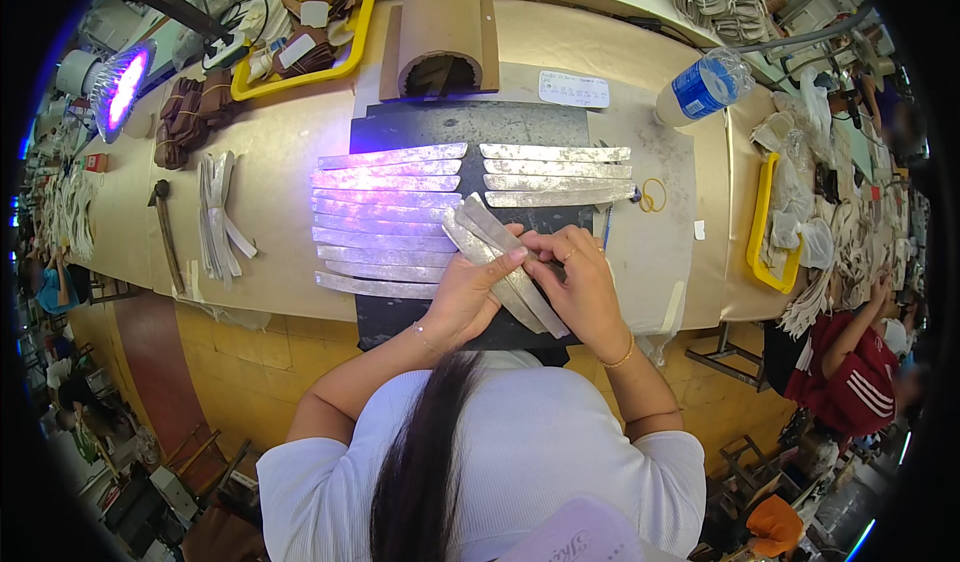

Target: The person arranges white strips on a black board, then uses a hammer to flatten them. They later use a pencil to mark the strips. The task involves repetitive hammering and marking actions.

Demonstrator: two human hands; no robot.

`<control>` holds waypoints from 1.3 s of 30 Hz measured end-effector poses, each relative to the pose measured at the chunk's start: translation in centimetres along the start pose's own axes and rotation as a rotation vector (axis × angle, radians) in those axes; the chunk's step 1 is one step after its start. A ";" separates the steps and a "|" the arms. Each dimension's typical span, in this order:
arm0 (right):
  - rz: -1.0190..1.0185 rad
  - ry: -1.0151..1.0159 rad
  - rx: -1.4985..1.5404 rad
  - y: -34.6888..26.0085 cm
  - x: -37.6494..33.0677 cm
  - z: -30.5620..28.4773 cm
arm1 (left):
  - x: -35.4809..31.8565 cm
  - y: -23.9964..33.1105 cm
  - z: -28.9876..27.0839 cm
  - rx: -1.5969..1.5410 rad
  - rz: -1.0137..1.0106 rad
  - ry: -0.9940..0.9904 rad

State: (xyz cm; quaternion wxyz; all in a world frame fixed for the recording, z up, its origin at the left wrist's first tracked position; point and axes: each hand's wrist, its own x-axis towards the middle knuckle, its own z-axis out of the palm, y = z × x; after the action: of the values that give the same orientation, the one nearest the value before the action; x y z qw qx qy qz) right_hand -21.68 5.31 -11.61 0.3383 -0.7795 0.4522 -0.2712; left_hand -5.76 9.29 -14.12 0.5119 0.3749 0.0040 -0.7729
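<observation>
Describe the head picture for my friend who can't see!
A person's left hand and right hand hold thin, curved silvery strips over a black work surface; similar strips lie in two columns. A round lamp glows purple at left.

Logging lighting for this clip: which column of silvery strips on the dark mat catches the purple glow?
The left column, on the side toward the lamp: purple tints its upper strips, while the right column looks plain silver.
</observation>
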 end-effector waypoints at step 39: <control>-0.220 0.154 -0.517 3.1 4.5 -1.8 | -0.6 1.0 0.3 0.018 0.026 0.001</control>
State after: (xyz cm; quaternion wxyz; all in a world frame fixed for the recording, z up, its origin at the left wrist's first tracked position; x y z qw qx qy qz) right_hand -22.57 -0.30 -12.37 0.0615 -0.8613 0.4433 -0.2403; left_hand -5.00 9.14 -13.15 0.5185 0.3800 -0.0075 -0.7660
